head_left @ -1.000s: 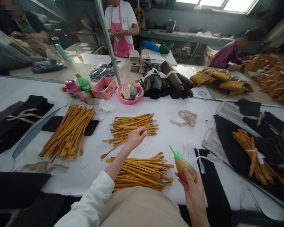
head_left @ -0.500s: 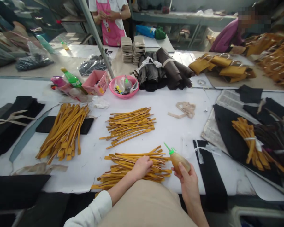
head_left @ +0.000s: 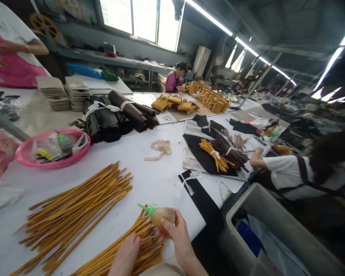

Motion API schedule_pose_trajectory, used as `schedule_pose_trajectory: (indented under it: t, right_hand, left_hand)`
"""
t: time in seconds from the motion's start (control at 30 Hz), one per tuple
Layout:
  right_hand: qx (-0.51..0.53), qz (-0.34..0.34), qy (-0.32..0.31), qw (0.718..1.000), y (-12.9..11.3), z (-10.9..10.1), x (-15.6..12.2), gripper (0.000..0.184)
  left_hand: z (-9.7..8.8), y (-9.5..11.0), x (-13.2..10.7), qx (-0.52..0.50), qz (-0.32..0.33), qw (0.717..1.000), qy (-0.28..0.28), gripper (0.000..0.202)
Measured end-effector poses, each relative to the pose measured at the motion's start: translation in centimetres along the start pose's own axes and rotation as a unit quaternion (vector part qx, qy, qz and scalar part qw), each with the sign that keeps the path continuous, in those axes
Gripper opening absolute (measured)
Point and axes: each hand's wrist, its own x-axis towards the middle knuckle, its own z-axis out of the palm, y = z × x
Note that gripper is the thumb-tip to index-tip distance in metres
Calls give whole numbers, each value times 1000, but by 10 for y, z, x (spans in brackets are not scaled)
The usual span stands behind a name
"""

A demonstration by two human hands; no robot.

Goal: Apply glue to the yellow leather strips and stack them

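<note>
My right hand (head_left: 179, 234) is wrapped round a squeeze bottle (head_left: 162, 217) with a green nozzle and a yellowish-brown liquid inside. The bottle is tilted, its nozzle pointing left over the near bundle of mustard-yellow leather strips (head_left: 103, 253). On that same bundle lies my left hand (head_left: 127, 251), fingers curled together against the strips. Whether a strip is pinched under those fingertips is hidden. Farther out, a second spread of yellow leather strips (head_left: 77, 211) lies on the white tabletop (head_left: 158, 184), touched by neither hand.
A pink basin (head_left: 53, 159) stands left, near dark rolled material (head_left: 129, 111). A tan ribbon (head_left: 159, 147) lies mid-table. Right are a black strip (head_left: 201, 195), tied strip bundles (head_left: 217, 155) and a grey bin (head_left: 232, 214). Co-workers (head_left: 290, 174) sit beyond the bin and across the table (head_left: 172, 81).
My view has swung right and up, bringing the windows, the bin and the co-worker at right into sight. My right hand still holds the bottle, and my left hand stays on the near strips.
</note>
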Motion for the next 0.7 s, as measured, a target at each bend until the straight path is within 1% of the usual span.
schedule_pose_trajectory:
  t: [0.07, 0.13, 0.23, 0.37, 0.53, 0.6, 0.7]
  right_hand:
    - [5, 0, 2, 1000, 0, -2, -4, 60]
    - [9, 0, 0, 1000, 0, -2, -7, 59]
    - [15, -3, -5, 1000, -1, -1, -11, 58]
    - [24, -11, -11, 1000, -1, 0, -14, 59]
    - [37, -15, -11, 999, -4, 0, -16, 61]
    - [42, -17, -11, 999, -7, 1, -18, 61]
    - [51, -16, -12, 999, -11, 2, -18, 62]
  left_hand:
    - [-3, 1, -4, 12, 5, 1000, -9, 37]
    - [-5, 2, -6, 16, 9, 1000, -17, 35]
    - [-7, 2, -6, 28, 5, 999, -27, 32]
    - [-11, 3, -6, 32, 13, 999, -38, 35]
    - [-12, -3, -6, 25, 5, 998, -56, 35]
    - [-12, -8, -8, 23, 16, 999, -35, 33]
    - [-20, -15, -13, -10, 54, 998, 30, 26]
